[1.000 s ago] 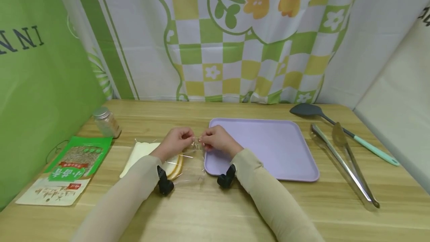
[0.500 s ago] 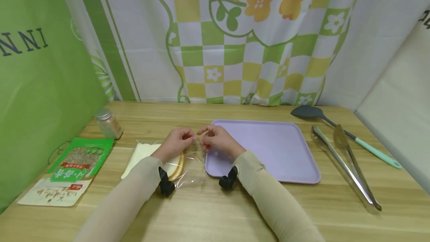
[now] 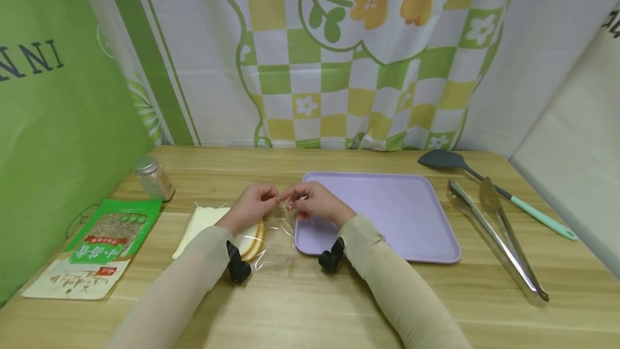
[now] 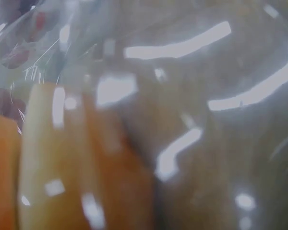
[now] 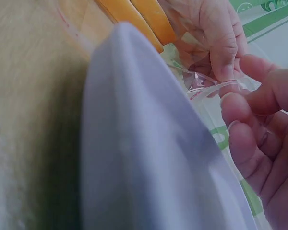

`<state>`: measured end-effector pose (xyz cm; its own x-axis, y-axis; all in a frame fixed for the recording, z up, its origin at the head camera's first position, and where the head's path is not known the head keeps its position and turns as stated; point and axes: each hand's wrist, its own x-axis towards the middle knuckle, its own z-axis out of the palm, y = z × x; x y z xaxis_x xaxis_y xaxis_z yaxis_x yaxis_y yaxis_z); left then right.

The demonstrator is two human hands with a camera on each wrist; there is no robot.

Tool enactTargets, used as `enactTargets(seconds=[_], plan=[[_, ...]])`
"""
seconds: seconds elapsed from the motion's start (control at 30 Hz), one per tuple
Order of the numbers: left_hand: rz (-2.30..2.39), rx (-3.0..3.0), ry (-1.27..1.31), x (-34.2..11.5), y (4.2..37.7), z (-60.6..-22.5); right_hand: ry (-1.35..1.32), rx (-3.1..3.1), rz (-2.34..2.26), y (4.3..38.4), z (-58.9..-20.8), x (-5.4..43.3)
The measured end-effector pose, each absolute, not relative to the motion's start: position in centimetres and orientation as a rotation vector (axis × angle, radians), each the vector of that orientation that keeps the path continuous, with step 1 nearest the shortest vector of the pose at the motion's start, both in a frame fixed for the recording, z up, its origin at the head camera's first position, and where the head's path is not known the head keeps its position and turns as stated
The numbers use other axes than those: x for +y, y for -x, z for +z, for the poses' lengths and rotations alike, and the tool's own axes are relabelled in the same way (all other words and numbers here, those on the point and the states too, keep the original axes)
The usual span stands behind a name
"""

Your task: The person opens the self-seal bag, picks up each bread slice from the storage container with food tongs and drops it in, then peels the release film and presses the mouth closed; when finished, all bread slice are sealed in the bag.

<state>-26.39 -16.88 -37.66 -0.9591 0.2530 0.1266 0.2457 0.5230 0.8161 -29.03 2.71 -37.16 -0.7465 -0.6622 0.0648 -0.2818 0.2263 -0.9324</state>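
Hands (image 3: 254,206) (image 3: 317,203) have drawn closer at the glossy, clear bag (image 3: 278,237) around bread (image 3: 249,241).

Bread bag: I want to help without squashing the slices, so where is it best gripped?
Probably by the loose clear film at its right end, pinched from the right: it extends past the bread slices, so gripping there should spare them.

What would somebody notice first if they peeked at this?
Probably the big purple tray on the table, and the bright checked curtain hanging behind. Next, the left hand pinching the clear bread bag at the tray's left, with the right hand close beside.
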Motion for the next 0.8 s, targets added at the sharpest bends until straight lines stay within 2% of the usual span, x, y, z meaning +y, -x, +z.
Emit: enactTargets(seconds=[0.8], plan=[[1.427,2.754,-0.454,-16.89,26.58,-37.49,0.856,2.237,-1.476,29.23,-37.04,2.48]])
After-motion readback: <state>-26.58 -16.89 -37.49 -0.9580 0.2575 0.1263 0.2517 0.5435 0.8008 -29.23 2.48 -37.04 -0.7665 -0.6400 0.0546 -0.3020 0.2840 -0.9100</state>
